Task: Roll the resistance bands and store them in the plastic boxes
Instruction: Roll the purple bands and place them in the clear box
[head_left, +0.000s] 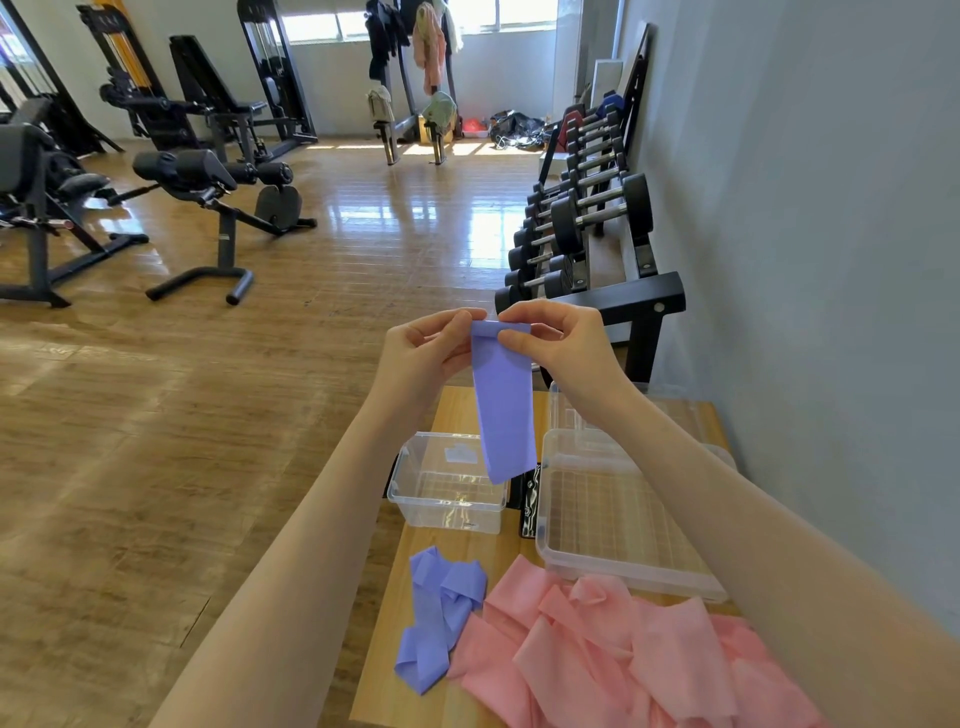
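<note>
My left hand (426, 348) and right hand (561, 338) were raised side by side, fingertips pinched, bare forearms extended forward

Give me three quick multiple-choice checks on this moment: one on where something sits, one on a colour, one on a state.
1. Where does the loose purple band lie?
A. On the table, left of the pink bands
B. Inside the small box
C. On the floor

2. What colour is the band held up in both hands?
A. Pink
B. Purple
C. Green

3. What state is the small clear box in?
A. Shut with a lid
B. Open and empty
C. Open and full of rolled bands

Answers:
1. A, it rests on the wooden table beside the pink bands.
2. B, the left hand and right hand pinch the top of a purple held band that hangs down.
3. B, no lid covers it and only its clear floor shows.
</note>
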